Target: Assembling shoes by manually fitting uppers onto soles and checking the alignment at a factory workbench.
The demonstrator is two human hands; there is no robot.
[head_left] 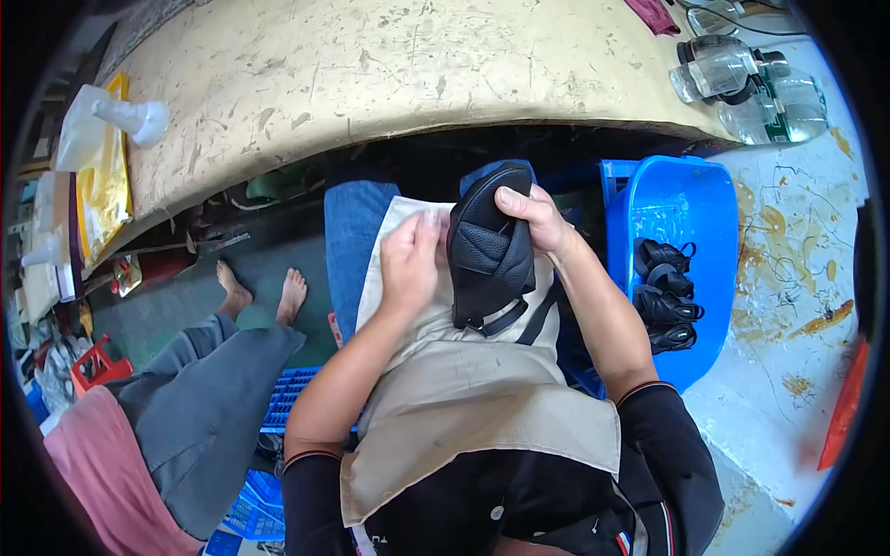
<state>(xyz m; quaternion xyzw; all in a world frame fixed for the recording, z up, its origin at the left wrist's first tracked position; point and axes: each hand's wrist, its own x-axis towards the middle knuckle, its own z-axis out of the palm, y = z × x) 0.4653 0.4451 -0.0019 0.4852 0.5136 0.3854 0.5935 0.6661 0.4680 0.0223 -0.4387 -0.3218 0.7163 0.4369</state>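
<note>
A black sandal (491, 246) with crossed textured straps over its front is held up above my lap, toe end away from me. My right hand (540, 219) grips its right side, with the thumb pressed on the front edge and the other fingers behind. Close against the sandal's left edge, my left hand (411, 255) has its fingers curled together; what they hold, if anything, is hidden. A thin strap hangs at the sandal's heel end. Beneath lies my beige apron (464, 380).
At my right, a blue plastic bin (718, 259) contains several black sandals (666, 301). A worn cream worktable (389, 69) curves ahead, with clear bottles (723, 74) at its right end. Another person's legs (209, 380) are at left, near a blue crate (287, 398).
</note>
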